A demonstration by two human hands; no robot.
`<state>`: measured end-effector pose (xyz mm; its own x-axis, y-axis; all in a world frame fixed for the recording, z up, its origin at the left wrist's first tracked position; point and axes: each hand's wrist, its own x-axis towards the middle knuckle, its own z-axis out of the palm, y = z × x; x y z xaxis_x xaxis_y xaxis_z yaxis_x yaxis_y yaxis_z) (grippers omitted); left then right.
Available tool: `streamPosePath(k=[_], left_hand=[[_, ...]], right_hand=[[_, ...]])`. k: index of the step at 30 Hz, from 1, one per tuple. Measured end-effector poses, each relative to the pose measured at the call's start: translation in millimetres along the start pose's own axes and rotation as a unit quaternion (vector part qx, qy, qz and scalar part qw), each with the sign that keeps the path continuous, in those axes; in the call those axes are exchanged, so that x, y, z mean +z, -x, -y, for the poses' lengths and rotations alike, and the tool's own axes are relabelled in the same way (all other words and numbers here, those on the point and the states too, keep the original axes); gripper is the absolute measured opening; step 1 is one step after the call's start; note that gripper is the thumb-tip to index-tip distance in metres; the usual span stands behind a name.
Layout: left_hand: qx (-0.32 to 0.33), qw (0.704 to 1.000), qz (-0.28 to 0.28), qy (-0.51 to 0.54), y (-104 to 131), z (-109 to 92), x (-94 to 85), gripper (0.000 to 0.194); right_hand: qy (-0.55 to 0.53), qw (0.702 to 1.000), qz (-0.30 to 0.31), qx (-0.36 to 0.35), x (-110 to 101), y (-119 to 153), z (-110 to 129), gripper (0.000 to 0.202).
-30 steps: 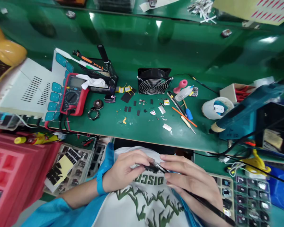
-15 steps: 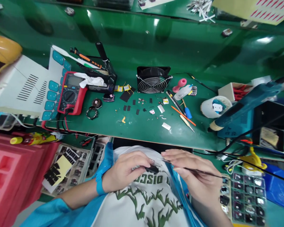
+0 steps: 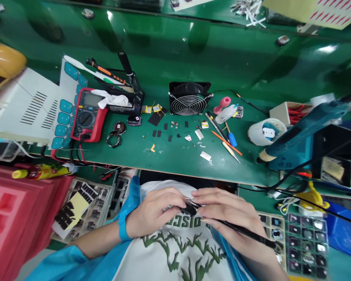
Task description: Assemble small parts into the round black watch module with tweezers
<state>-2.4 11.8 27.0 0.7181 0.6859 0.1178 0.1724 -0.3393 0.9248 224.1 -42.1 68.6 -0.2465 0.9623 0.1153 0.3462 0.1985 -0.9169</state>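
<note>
Close in front of my shirt, my left hand (image 3: 156,212) pinches a small black device part (image 3: 188,210) between thumb and fingers. My right hand (image 3: 232,212) is closed around dark, slim tweezers (image 3: 248,233), whose rear end sticks out beneath the palm toward the right. The metallic tip meets or nearly meets the upper edge of the black part; fingers partly cover the spot. Beyond my hands, small black pads, a yellow flex piece (image 3: 153,148) and a white rectangular piece (image 3: 205,156) lie on the green bench (image 3: 175,160).
A black fan (image 3: 189,99) stands at the back centre. Left are a red multimeter (image 3: 87,117) and a tool holder (image 3: 119,109). Right lie an orange stick (image 3: 226,143), a blue-handled tool (image 3: 232,139) and a white cup (image 3: 256,132). Compartment trays (image 3: 307,244) flank me.
My right hand has moved left, bringing the tweezers' tip to the black part. The tweezers have turned and now look broader. My left hand stays almost in place.
</note>
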Motion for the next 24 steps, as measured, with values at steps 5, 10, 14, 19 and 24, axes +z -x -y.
streamPosePath(k=[5, 10, 14, 19, 24], left_hand=[[0.004, 1.0, -0.003, 0.012, -1.9, -2.5, -0.6, 0.01], [0.007, 1.0, 0.008, 0.02, -2.7, -4.6, -1.2, 0.014], [0.004, 0.999, 0.011, 0.032, -3.5, -5.0, -2.3, 0.018], [-0.005, 0.999, -0.01, 0.041, -2.4, -3.9, 0.2, 0.017], [-0.083, 0.977, -0.068, 0.186, 3.9, -0.8, 9.4, 0.043]], right_hand=[[-0.01, 1.0, -0.014, -0.011, 1.1, -2.4, 0.4, 0.023], [-0.057, 0.997, -0.057, -0.022, 4.9, -2.7, -3.7, 0.024], [-0.09, 0.99, -0.109, -0.001, 9.8, -2.9, -6.3, 0.018], [-0.145, 0.978, -0.146, 0.036, 15.6, -4.6, -4.0, 0.013], [-0.201, 0.963, -0.176, 0.028, 11.2, -1.3, -0.8, 0.01]])
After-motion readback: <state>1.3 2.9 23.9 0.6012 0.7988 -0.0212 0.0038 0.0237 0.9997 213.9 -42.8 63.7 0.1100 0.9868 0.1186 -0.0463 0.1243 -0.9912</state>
